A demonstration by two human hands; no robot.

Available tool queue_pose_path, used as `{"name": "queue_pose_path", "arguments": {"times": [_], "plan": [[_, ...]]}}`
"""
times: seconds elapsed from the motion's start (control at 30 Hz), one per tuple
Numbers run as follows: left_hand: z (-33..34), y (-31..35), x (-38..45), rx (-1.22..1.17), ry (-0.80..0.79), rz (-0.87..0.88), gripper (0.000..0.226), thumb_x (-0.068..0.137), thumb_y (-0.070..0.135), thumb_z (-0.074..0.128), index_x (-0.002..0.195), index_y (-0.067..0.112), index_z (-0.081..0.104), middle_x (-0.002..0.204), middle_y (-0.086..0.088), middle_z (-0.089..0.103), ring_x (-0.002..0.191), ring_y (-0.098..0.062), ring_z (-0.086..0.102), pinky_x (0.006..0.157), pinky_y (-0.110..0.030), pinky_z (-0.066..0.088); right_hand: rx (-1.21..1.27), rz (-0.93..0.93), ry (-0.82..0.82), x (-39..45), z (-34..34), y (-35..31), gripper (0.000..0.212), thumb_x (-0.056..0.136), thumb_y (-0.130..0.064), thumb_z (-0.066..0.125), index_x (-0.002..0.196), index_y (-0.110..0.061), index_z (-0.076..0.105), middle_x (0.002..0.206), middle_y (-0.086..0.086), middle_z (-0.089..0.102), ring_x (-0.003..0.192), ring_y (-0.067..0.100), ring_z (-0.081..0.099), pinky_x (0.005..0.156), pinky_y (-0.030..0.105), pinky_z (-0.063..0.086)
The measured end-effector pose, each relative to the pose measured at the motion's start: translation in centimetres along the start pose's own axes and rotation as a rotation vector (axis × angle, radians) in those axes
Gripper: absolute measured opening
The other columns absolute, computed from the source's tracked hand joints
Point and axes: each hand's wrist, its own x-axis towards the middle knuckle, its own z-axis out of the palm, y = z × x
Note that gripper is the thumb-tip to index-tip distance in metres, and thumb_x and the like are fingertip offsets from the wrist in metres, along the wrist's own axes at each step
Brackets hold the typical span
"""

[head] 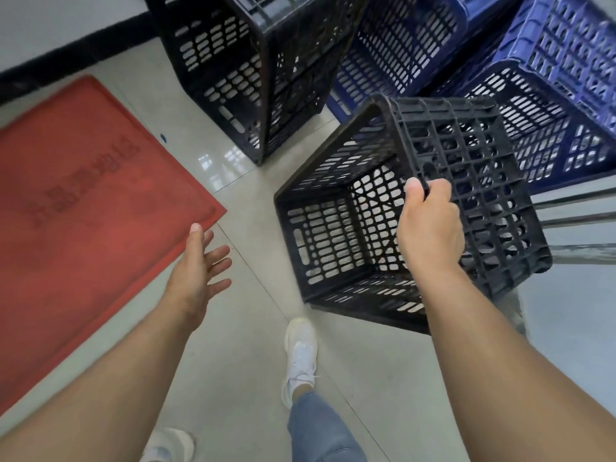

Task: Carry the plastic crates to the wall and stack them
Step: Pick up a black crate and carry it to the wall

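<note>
A black slotted plastic crate (pixel 336 228), tall black perforated plastic crates (pixel 233 71), blue lattice-sided plastic crates (pixel 546 105), a red rectangular floor mat (pixel 83 201), pale glossy floor tiles (pixel 243 328), white sneakers (pixel 300 358).

Even, fairly bright indoor light; wide-angle view with soft focus.
Glossy floor tiles (pixel 230 168) carry small white window-like reflections just beside the black crate stack (pixel 240 78). Shadows are faint and diffuse. Straight lines bow toward the frame edges, where forearms and blue crates (pixel 550 95) stretch. Slight blur softens the red mat (pixel 83 195) lettering and the far corners.
</note>
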Motion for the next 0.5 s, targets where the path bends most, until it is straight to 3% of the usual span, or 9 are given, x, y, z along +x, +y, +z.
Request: {"name": "queue_pose_path", "arguments": {"times": [0.13, 0.3, 0.5], "plan": [[-2.3, 0.1, -0.4, 0.005, 0.052, -0.009, 0.060, 0.095, 0.059, 0.026, 0.143, 0.024, 0.037, 0.135, -0.008, 0.053, 0.116, -0.020, 0.053, 0.095, -0.043, 0.045, 0.010, -0.070, -0.012, -1.7, -0.5, -2.1, 0.050, 0.099, -0.048, 0.021, 0.121, -0.013, 0.048, 0.107, 0.014, 0.061, 0.095, 0.034, 0.053, 0.077, 0.041, 0.035], [-7.6, 0.1, -1.1, -0.028, 0.124, -0.021, 0.061, 0.096, 0.057, 0.025, 0.145, 0.023, 0.034, 0.138, -0.010, 0.052, 0.113, -0.019, 0.052, 0.097, -0.043, 0.044, 0.008, -0.148, -0.100, -6.2, 0.5, -6.0, 0.046, 0.100, -0.045, 0.020, 0.106, -0.010, 0.050, 0.080, 0.003, 0.048, 0.084, 0.027, 0.043, 0.073, 0.037, 0.030], [-18.8, -0.7, -1.5, -0.104, 0.232, 0.002, 0.065, 0.095, 0.058, 0.023, 0.147, 0.019, 0.030, 0.145, -0.009, 0.045, 0.131, -0.025, 0.045, 0.107, -0.047, 0.036, -0.007, -0.284, -0.202, -14.6, 4.0, -13.4, 0.043, 0.100, -0.044, 0.019, 0.094, -0.012, 0.047, 0.068, -0.006, 0.038, 0.080, 0.026, 0.042, 0.071, 0.035, 0.028]]}}
